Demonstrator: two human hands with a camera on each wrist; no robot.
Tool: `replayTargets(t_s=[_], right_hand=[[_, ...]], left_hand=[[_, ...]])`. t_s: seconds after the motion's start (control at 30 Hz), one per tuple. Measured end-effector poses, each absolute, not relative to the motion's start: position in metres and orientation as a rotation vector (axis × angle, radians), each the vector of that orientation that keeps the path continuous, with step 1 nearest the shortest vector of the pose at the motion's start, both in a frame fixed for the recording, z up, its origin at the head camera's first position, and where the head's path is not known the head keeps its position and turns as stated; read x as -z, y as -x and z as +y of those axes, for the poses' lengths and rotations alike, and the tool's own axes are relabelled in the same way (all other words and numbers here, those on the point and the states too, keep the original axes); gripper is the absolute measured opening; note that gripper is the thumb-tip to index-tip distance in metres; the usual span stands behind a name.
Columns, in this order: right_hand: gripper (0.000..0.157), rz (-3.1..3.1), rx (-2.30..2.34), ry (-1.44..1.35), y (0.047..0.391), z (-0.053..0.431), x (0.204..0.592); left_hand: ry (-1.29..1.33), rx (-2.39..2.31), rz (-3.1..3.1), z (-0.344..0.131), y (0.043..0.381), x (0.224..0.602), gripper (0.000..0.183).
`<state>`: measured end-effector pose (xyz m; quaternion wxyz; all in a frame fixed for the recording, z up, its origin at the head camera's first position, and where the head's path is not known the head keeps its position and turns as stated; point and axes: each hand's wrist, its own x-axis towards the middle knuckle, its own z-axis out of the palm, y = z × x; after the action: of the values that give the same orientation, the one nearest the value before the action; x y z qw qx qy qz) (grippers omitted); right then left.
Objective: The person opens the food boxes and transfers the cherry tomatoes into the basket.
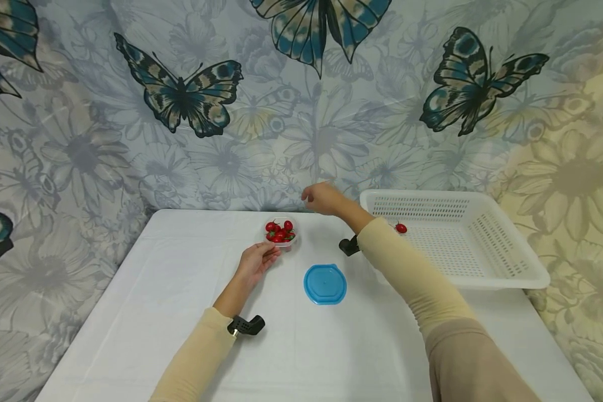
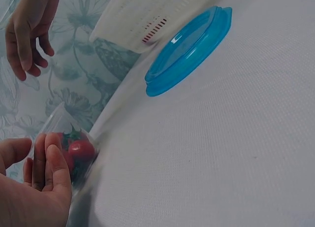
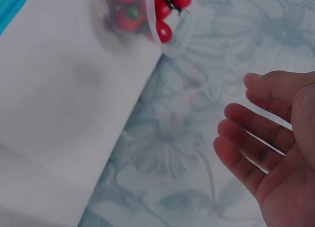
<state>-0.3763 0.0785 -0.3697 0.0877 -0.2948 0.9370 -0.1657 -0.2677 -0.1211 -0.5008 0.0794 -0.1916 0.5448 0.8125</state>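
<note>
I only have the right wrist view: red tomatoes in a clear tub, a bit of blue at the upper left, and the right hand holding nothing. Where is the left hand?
Observer: In the head view, the left hand is at the near side of the clear tub.
Operator: Anything red that I'm missing?
Observer: Yes, a single red tomato lies in the white basket, over to the right.
Operator: And what is the blue at my upper left?
Observer: The head view shows it whole: a blue lid lying on the white table, apart from the tub.
</note>
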Motion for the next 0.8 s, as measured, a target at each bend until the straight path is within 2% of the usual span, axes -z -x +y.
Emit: replayTargets(t_s=[0.37, 0.8], right_hand=[[0.028, 2.762, 0.475, 0.932, 0.367, 0.035, 0.394], [0.032, 2.790, 0.482, 0.947, 0.359, -0.001, 0.419]], left_hand=[[0.583, -2.428, 1.634, -0.120, 0.268, 0.500, 0.014], [0.555, -2.463, 1.613, -0.121, 0.270, 0.502, 0.007]])
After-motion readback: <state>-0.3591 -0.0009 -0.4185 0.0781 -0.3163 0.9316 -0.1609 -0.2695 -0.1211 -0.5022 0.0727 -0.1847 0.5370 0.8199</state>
